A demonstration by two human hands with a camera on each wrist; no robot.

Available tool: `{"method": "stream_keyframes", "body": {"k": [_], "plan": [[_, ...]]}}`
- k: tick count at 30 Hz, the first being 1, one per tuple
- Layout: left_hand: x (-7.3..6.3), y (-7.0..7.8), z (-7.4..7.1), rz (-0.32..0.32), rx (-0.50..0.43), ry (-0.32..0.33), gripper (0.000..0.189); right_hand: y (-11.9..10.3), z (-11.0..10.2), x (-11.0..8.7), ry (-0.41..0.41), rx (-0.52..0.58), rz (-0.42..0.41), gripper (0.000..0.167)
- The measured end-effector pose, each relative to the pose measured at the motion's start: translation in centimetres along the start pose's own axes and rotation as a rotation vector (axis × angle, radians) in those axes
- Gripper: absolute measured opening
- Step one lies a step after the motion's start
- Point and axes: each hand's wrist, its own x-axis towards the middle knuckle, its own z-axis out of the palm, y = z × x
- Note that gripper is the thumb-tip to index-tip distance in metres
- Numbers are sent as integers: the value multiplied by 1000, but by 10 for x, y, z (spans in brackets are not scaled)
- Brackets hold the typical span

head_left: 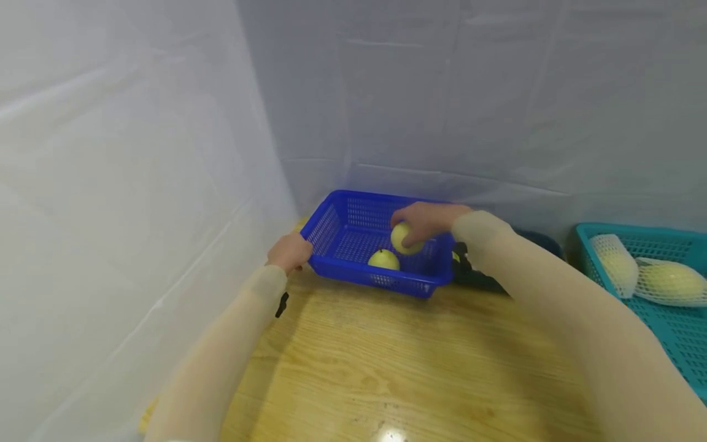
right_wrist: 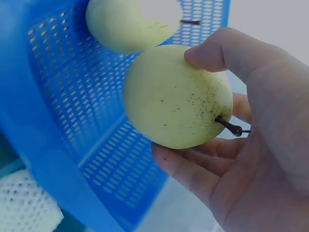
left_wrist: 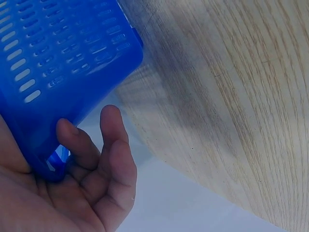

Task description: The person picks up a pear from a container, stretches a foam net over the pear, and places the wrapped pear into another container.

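Observation:
A blue plastic basket with slotted walls sits on the wooden table, tilted a little in the left wrist view. My left hand grips its left rim; in the left wrist view the fingers curl under the basket's edge. Over the basket's right half, my right hand holds a pale yellow-green pear between thumb and fingers, its stem toward the palm. A second pear lies inside the basket near the front wall, stem up. The basket's far right corner is hidden behind my right hand.
Right of the blue basket, partly under my right forearm, stands a dark container. Farther right, a teal basket holds fruit in white foam nets. Pale sheeting hangs behind and to the left of the wooden table.

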Motion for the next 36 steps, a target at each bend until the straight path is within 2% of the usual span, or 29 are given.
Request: {"method": "stream_keyframes", "body": {"k": [9,15,19,24,29,36], "plan": [[1,1,-1,-4,4,3,29,-14,-17,-43,39,14,-27,55],[3,-2,-1,4,-5,-7,29,-24,-25,-80,47,-20,-14,56],[1,-4,-5,18,-11,-15,30,-27,-27,-105,58,-33,-39,54],[2,-6,-6,26,8,-16,30,-28,-21,-131,49,-40,-48,53],[4,-9,-6,11,36,-16,30,-28,-11,-154,-2,-6,-38,49],[4,-11,-10,26,40,-23,28,-26,10,-173,-42,23,-41,50]]}}
